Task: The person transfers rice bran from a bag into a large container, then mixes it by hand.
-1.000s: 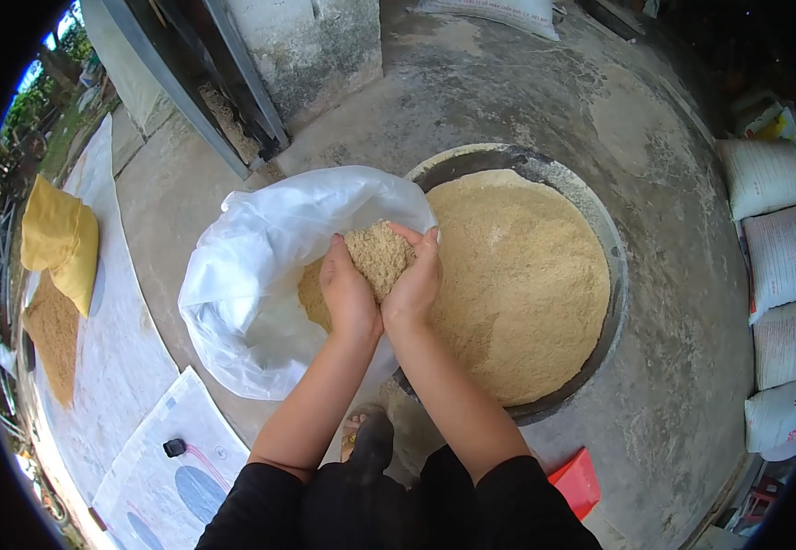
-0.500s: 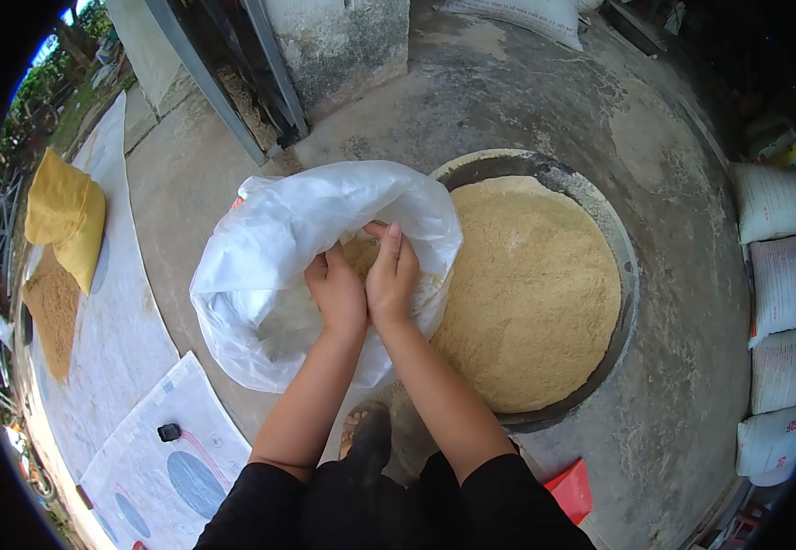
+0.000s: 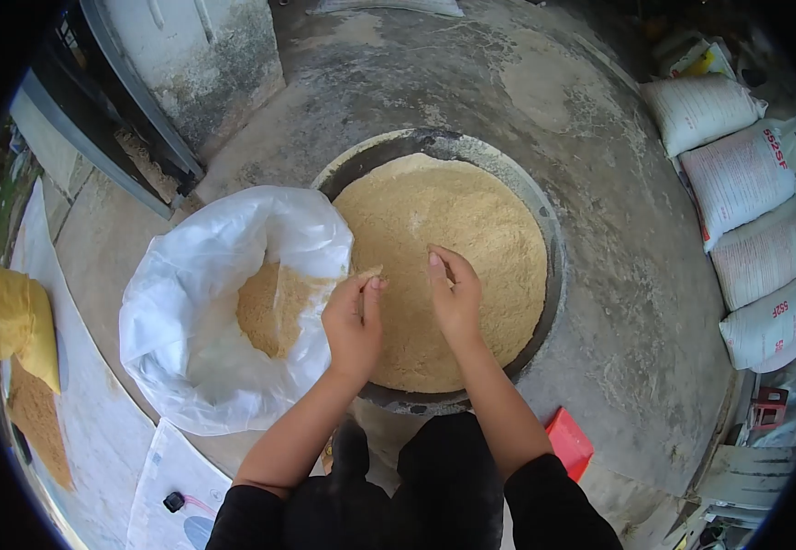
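Observation:
A wide dark-rimmed tub (image 3: 554,247) holds a broad heap of pale yellow meal (image 3: 499,220). To its left stands a white plastic sack (image 3: 178,302) with its mouth wide, and coarser-looking meal (image 3: 258,307) shows inside. Over the tub's left part is my left hand (image 3: 354,321), its fingers curled in and thumb pressed near the tips, where a pale bit shows. My right hand (image 3: 457,302) hovers over the middle of the meal, thumb and fingers pinched together. Whatever either pinch holds is too small to make out.
Filled white bags (image 3: 737,183) line the right side. A red plastic scoop-like piece (image 3: 570,445) lies near my right forearm. At far left, a yellow sack (image 3: 20,316) stands by a brown heap (image 3: 38,417) on a pale sheet. A wall pillar (image 3: 196,73) rises behind.
Both hands have left the white sack's mouth and moved right, over the tub, and they are now apart instead of cupped together. The view has shifted to the right.

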Action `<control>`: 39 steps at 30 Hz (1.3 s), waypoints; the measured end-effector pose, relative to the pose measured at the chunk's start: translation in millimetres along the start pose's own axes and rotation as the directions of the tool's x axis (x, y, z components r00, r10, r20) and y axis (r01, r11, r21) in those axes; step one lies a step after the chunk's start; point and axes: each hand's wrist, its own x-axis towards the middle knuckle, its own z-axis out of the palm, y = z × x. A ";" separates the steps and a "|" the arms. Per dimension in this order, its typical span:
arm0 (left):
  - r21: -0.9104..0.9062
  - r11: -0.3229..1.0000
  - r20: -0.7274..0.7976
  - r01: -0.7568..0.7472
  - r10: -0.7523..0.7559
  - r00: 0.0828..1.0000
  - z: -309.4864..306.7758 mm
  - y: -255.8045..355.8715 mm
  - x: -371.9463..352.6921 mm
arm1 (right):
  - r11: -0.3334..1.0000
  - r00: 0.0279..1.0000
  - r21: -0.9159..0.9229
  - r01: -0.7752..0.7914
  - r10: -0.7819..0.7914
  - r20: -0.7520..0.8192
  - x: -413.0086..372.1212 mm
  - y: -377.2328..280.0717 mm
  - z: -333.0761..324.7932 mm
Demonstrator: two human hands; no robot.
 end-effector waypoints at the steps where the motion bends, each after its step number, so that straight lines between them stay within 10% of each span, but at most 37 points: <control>1: 0.050 0.998 0.050 -0.037 0.034 0.998 11.9 -1.2 -4.5 | 0.987 0.984 0.051 -0.155 0.158 -0.077 -2.1 22.3 -9.7; 7: 0.313 0.949 0.419 -0.025 -0.114 0.901 59.0 -27.2 -12.9 | 0.844 0.928 -0.393 -0.365 0.362 -0.084 -20.4 86.1 -36.4; 17: 0.562 0.817 0.503 -0.126 -0.217 0.837 99.6 -87.2 -39.1 | 0.868 0.928 -0.345 -0.357 0.371 -0.027 -44.7 96.6 -4.4; 26: -0.029 0.940 0.369 0.340 -0.306 0.878 110.6 -88.7 -52.8 | 0.775 0.799 0.236 -0.587 0.602 0.011 -54.7 79.9 7.4; 31: -0.340 0.506 0.263 0.793 -0.758 0.597 105.1 -64.9 -46.7 | 0.591 0.663 0.629 -0.505 0.732 -0.155 -58.4 82.8 24.3; 39: -0.711 0.344 0.266 0.613 -0.676 0.687 81.3 -26.4 -7.8 | 0.464 0.655 0.781 -0.419 0.750 -0.094 -22.6 14.8 23.2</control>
